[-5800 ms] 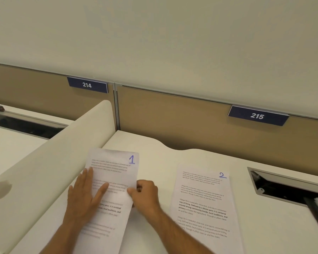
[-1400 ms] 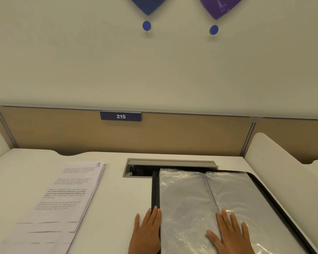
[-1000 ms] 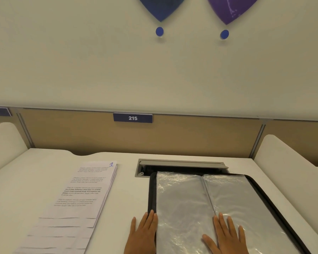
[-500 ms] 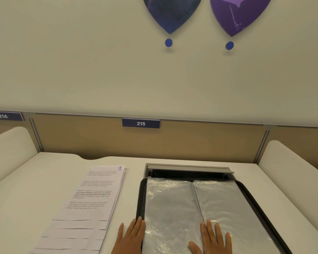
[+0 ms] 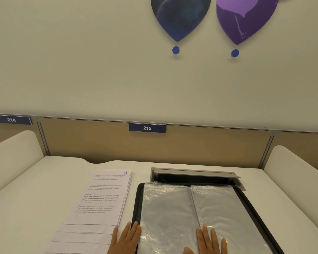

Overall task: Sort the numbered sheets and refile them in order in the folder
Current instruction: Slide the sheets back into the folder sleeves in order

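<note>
Fingers (image 5: 134, 230) of the left hand (image 5: 126, 241) lie flat and spread, gripping nothing, their tips on the black left border of the open folder (image 5: 200, 213) near the table's (image 5: 35, 195) front edge. Those of the right hand (image 5: 208, 243) rest equally flat on a clear plastic sleeve (image 5: 226, 208) right of the folder's spine. Just beside the folder, on its left, lies the stack of sheets (image 5: 97, 204), topped by number 1, lower edges fanned.
</note>
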A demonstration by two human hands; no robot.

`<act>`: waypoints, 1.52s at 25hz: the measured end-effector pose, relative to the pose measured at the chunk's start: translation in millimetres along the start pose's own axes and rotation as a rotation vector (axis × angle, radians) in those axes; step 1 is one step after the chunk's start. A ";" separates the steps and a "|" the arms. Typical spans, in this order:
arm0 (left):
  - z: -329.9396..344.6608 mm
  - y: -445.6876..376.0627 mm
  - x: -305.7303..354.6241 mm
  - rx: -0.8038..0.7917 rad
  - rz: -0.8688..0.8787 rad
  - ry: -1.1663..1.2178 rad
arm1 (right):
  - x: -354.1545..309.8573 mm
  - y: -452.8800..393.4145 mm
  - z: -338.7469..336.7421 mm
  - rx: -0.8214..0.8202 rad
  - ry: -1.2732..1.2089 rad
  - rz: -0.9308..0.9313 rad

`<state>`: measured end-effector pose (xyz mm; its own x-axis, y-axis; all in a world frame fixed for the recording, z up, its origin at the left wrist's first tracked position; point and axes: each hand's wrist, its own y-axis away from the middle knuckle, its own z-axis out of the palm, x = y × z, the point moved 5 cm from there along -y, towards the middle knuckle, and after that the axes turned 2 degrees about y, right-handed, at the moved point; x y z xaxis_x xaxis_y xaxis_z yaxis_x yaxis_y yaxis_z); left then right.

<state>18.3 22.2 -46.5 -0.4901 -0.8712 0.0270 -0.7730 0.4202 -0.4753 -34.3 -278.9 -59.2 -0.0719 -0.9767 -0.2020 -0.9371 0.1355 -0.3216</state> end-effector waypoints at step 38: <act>-4.4 29.6 -39.4 -0.295 -0.291 0.073 | -168.3 17.3 35.2 -0.153 0.043 -0.081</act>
<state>13.0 70.1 -57.7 -0.2534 -0.9484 0.1905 -0.9604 0.2231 -0.1668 -26.3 -106.3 -63.3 -0.0051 -0.9900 -0.1406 -0.9812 0.0321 -0.1905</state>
